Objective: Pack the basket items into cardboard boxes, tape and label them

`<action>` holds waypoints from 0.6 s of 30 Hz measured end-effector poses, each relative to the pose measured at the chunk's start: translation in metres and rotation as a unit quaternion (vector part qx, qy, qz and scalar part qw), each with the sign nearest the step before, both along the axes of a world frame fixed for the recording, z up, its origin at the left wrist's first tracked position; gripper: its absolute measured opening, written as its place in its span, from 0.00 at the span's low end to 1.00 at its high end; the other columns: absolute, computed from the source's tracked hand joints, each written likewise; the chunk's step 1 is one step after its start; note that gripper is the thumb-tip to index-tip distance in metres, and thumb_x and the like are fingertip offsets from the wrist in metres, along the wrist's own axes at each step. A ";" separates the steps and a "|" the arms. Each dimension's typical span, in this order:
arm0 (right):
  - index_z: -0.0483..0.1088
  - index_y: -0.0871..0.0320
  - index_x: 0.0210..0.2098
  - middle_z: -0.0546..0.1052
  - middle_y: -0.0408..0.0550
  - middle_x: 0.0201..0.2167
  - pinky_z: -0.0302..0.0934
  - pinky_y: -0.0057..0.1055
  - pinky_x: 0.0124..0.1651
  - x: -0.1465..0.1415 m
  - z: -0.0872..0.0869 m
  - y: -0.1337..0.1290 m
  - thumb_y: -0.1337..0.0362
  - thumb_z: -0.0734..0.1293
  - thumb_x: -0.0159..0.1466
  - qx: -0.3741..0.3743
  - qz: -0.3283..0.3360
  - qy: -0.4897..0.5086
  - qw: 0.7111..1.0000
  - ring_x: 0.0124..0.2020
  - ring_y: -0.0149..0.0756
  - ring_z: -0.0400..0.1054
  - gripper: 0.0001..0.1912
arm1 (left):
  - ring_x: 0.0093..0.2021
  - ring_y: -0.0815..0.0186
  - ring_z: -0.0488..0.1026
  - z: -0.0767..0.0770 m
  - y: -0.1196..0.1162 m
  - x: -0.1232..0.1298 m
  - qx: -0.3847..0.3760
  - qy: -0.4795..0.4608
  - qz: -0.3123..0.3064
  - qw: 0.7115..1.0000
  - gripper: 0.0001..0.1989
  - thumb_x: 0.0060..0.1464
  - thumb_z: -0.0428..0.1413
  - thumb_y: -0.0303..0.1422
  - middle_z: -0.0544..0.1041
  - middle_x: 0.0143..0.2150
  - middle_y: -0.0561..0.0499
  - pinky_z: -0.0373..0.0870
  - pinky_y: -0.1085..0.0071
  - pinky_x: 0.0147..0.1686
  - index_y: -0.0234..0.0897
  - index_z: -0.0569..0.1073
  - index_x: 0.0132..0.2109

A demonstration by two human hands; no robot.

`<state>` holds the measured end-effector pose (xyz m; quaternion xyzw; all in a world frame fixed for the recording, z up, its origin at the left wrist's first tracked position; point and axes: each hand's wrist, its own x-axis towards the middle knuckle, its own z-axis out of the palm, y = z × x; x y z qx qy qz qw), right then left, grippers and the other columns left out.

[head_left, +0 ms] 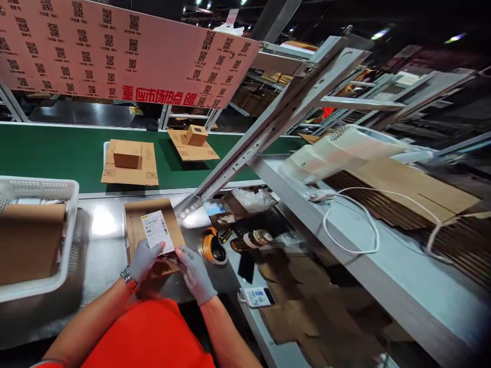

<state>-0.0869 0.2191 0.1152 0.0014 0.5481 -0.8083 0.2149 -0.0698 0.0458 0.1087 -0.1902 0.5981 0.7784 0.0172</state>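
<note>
A white shipping label (156, 232) with a yellow strip and barcodes lies over a brown cardboard box (171, 209) on the metal bench. My left hand (146, 260), in a grey glove, grips the label's lower edge with the thumb on top. At the label's lower right corner, my gloved right hand (195, 273) pinches it between thumb and fingers. Something dark and reddish shows between the hands, too small to name. To the right of the box rests an orange tape dispenser (213, 248).
A white basket (72, 225) stands at left. Beyond the bench, a green conveyor (76, 153) carries small boxes on cardboard sheets. A slanted metal post (264, 133) rises at right, beside a shelf (345, 240) with tape rolls (341, 148). A bottle (251, 241) and phone (246, 267) lie below.
</note>
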 end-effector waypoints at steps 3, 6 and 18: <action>0.86 0.52 0.37 0.88 0.53 0.38 0.75 0.54 0.61 -0.001 -0.006 0.001 0.44 0.81 0.60 0.002 0.014 0.010 1.000 0.50 0.56 0.83 0.19 | 0.52 0.38 0.86 0.003 0.001 0.002 -0.006 -0.002 0.004 1.000 0.32 0.43 0.76 0.54 0.88 0.51 0.31 0.82 0.44 0.56 0.32 0.86 0.45; 0.87 0.51 0.38 0.88 0.53 0.38 0.73 0.53 0.62 -0.002 -0.010 0.005 0.44 0.81 0.59 -0.003 0.031 0.016 0.999 0.52 0.56 0.83 0.18 | 0.52 0.38 0.86 0.004 0.005 0.004 -0.003 0.003 0.018 1.000 0.33 0.42 0.75 0.55 0.88 0.51 0.31 0.82 0.45 0.55 0.31 0.86 0.45; 0.88 0.52 0.37 0.88 0.53 0.35 0.72 0.54 0.63 0.002 -0.007 0.023 0.43 0.83 0.57 -0.026 0.040 0.021 0.999 0.51 0.55 0.83 0.20 | 0.48 0.43 0.87 -0.001 0.024 0.011 -0.008 0.006 0.028 1.000 0.34 0.41 0.76 0.56 0.89 0.50 0.33 0.84 0.52 0.52 0.31 0.87 0.45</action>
